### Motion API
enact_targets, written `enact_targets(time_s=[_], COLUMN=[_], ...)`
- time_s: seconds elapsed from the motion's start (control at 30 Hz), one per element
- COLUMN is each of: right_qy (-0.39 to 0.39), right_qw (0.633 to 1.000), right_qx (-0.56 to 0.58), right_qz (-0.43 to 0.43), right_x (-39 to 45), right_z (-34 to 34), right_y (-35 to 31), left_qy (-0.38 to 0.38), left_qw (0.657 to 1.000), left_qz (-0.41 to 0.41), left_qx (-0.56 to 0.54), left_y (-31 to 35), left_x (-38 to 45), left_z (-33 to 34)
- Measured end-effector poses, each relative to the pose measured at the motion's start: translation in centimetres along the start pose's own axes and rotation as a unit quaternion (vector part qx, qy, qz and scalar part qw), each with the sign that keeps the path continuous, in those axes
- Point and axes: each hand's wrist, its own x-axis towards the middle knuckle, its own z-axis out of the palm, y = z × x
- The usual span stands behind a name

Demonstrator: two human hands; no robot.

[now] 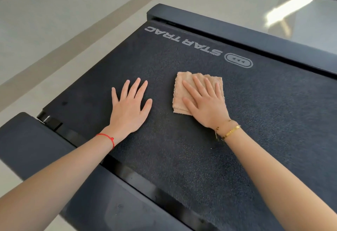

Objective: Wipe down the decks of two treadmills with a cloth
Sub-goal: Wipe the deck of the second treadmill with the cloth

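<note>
The folded cloth (184, 92) is pinned flat under the spread right hand (206, 101) on 1 treadmill deck (182, 158), while the left hand (130, 107), splayed and empty, is braced beside it, bare belt lying to every side.

The treadmill belt (182, 158) carries the brand name "STAR TRAC" (183, 40) in pale grey capitals, printed upside down from the wearer's viewpoint near the belt's far end. Beside the lettering stands an oval logo (238, 60) enclosing 3 small triangles. No other text is legible.
</note>
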Motion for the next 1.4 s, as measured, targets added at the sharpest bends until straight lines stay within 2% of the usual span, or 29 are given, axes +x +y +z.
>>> enact_targets(time_s=[0.13,0.2,0.37,0.5,0.67,0.8,0.87,1.0,1.17,1.27,1.4], right_qy=[-0.013,-0.02,-0.028,-0.009,-0.006,-0.024,-0.03,-0.042,0.0,0.0,-0.012], right_qw=[0.996,0.995,0.999,0.998,0.999,0.994,0.995,0.999,0.999,1.0,0.993], right_qx=[-0.004,-0.004,-0.022,-0.013,-0.01,-0.007,-0.011,-0.019,-0.017,-0.011,-0.01], right_qz=[0.091,0.1,0.001,-0.053,0.033,0.111,0.097,0.001,-0.046,-0.002,0.12], right_x=[4.5,6.4,5.4,2.2,4.1,8.5,9.6,8.5,3.2,1.8,3.4], right_z=[-0.2,-0.2,0.5,0.5,-0.2,-0.3,-0.1,0.4,0.9,0.4,-0.7], right_y=[0.8,-0.2,-3.9,-3.1,0.9,0.8,-0.7,-4.0,-3.7,-0.7,3.2], left_qy=[0.01,0.012,0.019,0.019,0.021,0.02,0.021,0.026,0.026,0.027,0.022], left_qw=[1.0,1.0,1.0,1.0,1.0,1.0,1.0,1.0,1.0,1.0,1.0], left_qz=[0.0,-0.003,-0.002,0.005,0.001,-0.003,-0.006,-0.005,-0.004,-0.007,-0.01], left_qx=[-0.006,-0.007,-0.009,-0.004,-0.001,-0.001,0.001,0.001,-0.003,-0.01,-0.009], left_y=[0.2,0.4,0.3,0.0,0.0,0.2,0.3,0.3,0.3,0.3,0.4], left_x=[-0.1,-0.1,-0.4,-0.4,-0.3,-0.3,-0.3,-0.4,-0.4,-0.4,-0.3], left_z=[0.0,-0.1,-0.1,0.1,0.2,0.1,0.0,-0.1,-0.2,-0.2,-0.2])
